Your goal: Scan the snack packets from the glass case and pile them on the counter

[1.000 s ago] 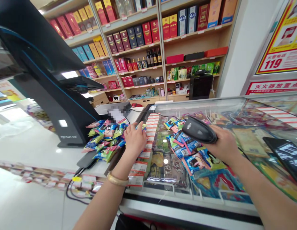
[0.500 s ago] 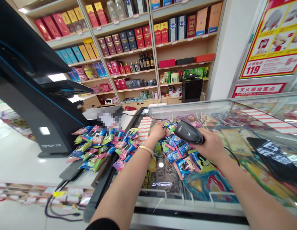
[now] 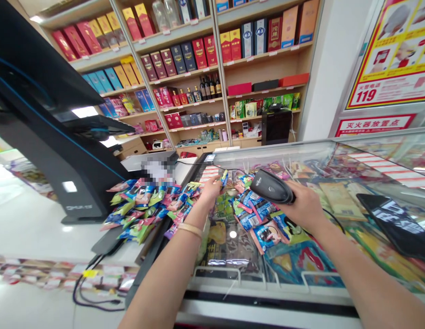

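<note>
left hand (image 3: 211,187): pinching packet (image 3: 224,178) at far edge | right hand (image 3: 305,204): clasped round scanner (image 3: 271,186)

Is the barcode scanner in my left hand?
No, your right hand grips the barcode scanner; your left hand holds a small snack packet.
</note>
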Available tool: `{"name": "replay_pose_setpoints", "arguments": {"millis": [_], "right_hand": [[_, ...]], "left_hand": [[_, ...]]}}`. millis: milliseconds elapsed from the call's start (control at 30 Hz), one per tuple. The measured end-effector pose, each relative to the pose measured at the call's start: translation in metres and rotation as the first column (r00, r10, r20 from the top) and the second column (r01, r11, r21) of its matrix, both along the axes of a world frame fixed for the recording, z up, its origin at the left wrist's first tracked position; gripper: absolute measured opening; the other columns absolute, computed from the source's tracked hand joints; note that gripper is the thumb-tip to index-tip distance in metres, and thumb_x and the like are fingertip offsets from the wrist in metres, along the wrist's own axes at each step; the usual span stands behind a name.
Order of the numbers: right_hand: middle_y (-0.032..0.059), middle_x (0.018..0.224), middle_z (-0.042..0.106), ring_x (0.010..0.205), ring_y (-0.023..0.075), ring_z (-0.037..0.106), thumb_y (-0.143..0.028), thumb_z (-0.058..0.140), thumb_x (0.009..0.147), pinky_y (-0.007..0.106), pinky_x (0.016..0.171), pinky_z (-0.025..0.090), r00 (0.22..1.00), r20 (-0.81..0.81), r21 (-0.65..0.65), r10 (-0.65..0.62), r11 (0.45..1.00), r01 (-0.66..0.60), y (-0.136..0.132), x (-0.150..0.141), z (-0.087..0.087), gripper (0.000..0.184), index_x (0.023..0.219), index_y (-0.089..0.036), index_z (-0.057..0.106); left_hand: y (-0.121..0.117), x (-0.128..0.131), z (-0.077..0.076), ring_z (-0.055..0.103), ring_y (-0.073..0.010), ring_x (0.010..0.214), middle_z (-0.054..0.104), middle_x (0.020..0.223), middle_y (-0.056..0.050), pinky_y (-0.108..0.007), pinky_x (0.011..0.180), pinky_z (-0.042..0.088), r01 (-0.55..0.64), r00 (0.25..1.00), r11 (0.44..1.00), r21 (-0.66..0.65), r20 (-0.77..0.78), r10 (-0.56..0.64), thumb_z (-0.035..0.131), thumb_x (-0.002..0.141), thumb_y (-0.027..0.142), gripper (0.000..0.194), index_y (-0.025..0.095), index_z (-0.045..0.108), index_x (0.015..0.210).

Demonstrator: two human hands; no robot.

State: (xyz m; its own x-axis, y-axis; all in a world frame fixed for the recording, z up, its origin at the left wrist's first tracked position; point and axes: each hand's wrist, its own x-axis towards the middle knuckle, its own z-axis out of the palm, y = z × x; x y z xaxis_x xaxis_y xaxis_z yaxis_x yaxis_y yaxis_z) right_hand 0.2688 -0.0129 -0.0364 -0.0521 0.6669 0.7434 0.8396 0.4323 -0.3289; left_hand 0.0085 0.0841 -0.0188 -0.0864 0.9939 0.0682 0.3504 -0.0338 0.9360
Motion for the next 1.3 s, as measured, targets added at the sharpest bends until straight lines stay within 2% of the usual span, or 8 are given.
{"name": "replay_pose_setpoints", "arguments": {"millis": [100,200,267,533,733,1100,1200,1300], "right_hand": [[0.0085,0.094,0.078,0.086,0.0273,0.074,-0.038,0.067,0.077,0.033,0.069,0.052,0.999,-0.017,0.006,0.043,0.999,-0.043,-0.004,-0.003,0.004,0.025,0.096,-0.022,0.073],[0.0061,0.085,0.075,0.077,0.024,0.071,-0.034,0.066,0.077,0.031,0.066,0.05,0.993,-0.025,-0.002,0.115,0.993,-0.115,-0.01,-0.008,0.008,0.019,0.09,-0.023,0.071],[0.0044,0.079,0.073,0.073,0.0221,0.069,-0.032,0.065,0.076,0.03,0.063,0.049,0.987,-0.028,-0.006,0.158,0.987,-0.158,-0.014,-0.011,0.011,0.016,0.088,-0.023,0.07],[0.0052,0.079,0.072,0.072,0.0211,0.067,-0.033,0.064,0.082,0.03,0.063,0.049,0.969,0.027,0.015,0.247,0.969,-0.247,-0.019,-0.016,0.016,0.024,0.101,-0.022,0.073],[0.0052,0.078,0.072,0.072,0.0207,0.067,-0.033,0.067,0.081,0.029,0.064,0.049,0.966,0.068,0.011,0.249,0.968,-0.25,-0.021,-0.017,0.017,0.023,0.099,-0.02,0.074],[0.0052,0.075,0.069,0.069,0.0213,0.065,-0.034,0.061,0.08,0.031,0.064,0.049,0.97,0.013,-0.035,0.241,0.97,-0.24,-0.022,-0.018,0.02,0.022,0.096,-0.022,0.072],[0.0041,0.071,0.067,0.067,0.0207,0.063,-0.034,0.061,0.08,0.03,0.061,0.047,0.974,0.009,-0.057,0.227,0.972,-0.226,-0.022,-0.017,0.021,0.017,0.089,-0.023,0.07],[0.0032,0.07,0.065,0.065,0.0199,0.062,-0.034,0.061,0.079,0.029,0.058,0.044,0.979,0.004,-0.04,0.206,0.978,-0.206,-0.022,-0.015,0.019,0.012,0.082,-0.024,0.068]], "left_hand": [[-0.022,-0.01,0.012,0.075,-0.018,0.102,0.077,0.112,-0.011,-0.035,0.096,0.061,0.073,0.956,0.993,-0.09,0.29,-0.043,0.046,0.097,0.021,0.028,0.016,0.069,0.113],[-0.046,-0.016,0.02,0.076,-0.0155,0.096,0.077,0.104,-0.012,-0.031,0.097,0.06,0.233,0.71,0.963,-0.138,0.7,-0.071,0.048,0.099,0.027,0.026,0.013,0.07,0.101],[-0.061,-0.017,0.019,0.076,-0.0153,0.094,0.078,0.1,-0.01,-0.03,0.099,0.06,0.276,0.611,0.955,-0.108,0.786,-0.088,0.054,0.097,0.023,0.02,0.013,0.07,0.101],[-0.078,-0.01,0.0,0.078,-0.0222,0.101,0.078,0.108,-0.008,-0.039,0.097,0.062,0.263,0.625,0.965,-0.002,0.762,-0.169,0.068,0.089,0.018,0.02,0.015,0.067,0.108],[-0.08,-0.011,0.002,0.079,-0.0226,0.095,0.078,0.108,-0.011,-0.027,0.079,0.066,0.284,0.627,0.959,-0.028,0.761,-0.164,0.064,0.094,0.021,0.017,0.013,0.067,0.109],[-0.084,-0.013,0.007,0.079,-0.0224,0.096,0.078,0.111,-0.012,-0.024,0.075,0.065,0.338,0.599,0.94,-0.047,0.781,-0.176,0.062,0.095,0.023,0.018,0.012,0.069,0.108],[-0.083,-0.012,0.003,0.078,-0.0227,0.096,0.078,0.11,-0.01,-0.029,0.078,0.065,0.333,0.66,0.943,-0.019,0.718,-0.219,0.066,0.092,0.029,0.027,0.015,0.067,0.115],[-0.08,-0.014,0.0,0.075,-0.0252,0.102,0.076,0.113,-0.009,-0.036,0.086,0.064,0.174,0.853,0.981,0.085,0.484,-0.193,0.063,0.092,0.036,0.032,0.017,0.067,0.117]]}}
